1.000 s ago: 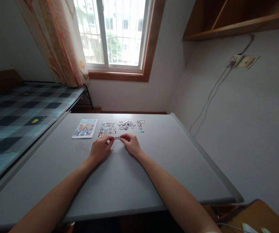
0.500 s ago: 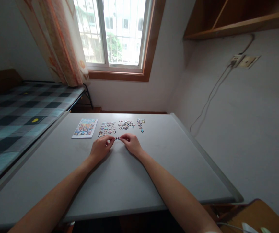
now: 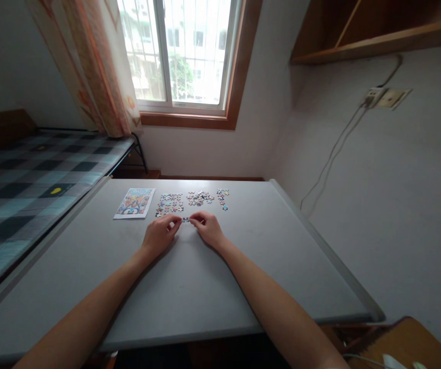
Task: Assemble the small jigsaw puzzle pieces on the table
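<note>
My left hand (image 3: 162, 233) and my right hand (image 3: 208, 228) face each other low over the table, each closed in a pinch. Between their fingertips are small jigsaw puzzle pieces (image 3: 185, 220), gripped from both sides; how they join is too small to tell. Just beyond my left hand, puzzle pieces (image 3: 169, 204) lie spread in rough rows. A denser heap of pieces (image 3: 200, 198) sits behind my right hand, and a small hook-shaped group of pieces (image 3: 222, 199) lies to its right. Left of the rows is a colourful printed picture sheet (image 3: 133, 203).
The grey table (image 3: 182, 287) has raised side edges. On the left stands a bed with a checked mattress (image 3: 51, 169). A wall rises at the right with a socket and cables (image 3: 376, 97), under a wooden shelf (image 3: 377, 41). A brown stool or chair (image 3: 412, 341) is at the lower right.
</note>
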A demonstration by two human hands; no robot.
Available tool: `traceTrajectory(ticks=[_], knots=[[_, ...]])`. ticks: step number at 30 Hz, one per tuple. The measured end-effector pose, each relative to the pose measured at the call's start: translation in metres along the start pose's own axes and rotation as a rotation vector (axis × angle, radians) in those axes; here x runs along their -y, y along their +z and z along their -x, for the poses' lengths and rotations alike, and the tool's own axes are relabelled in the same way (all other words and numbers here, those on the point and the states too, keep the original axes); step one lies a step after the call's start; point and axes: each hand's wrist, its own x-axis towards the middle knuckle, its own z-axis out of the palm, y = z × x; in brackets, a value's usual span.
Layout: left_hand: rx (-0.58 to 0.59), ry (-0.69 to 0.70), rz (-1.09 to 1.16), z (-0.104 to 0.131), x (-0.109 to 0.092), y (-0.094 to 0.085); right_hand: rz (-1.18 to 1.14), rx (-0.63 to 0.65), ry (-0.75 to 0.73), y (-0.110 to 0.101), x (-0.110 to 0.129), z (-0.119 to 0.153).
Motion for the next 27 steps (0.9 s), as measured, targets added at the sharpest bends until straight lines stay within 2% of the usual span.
traceTrajectory(ticks=[9,27], knots=[[-0.013,-0.017,0.008,-0.0004,-0.0019,-0.0012,-0.002,-0.006,0.004,-0.0006,0.0023,0.0001],[-0.008,0.031,0.006,-0.0001,-0.0012,-0.0005,0.010,-0.015,-0.007,0.0005,-0.0019,0.0003]])
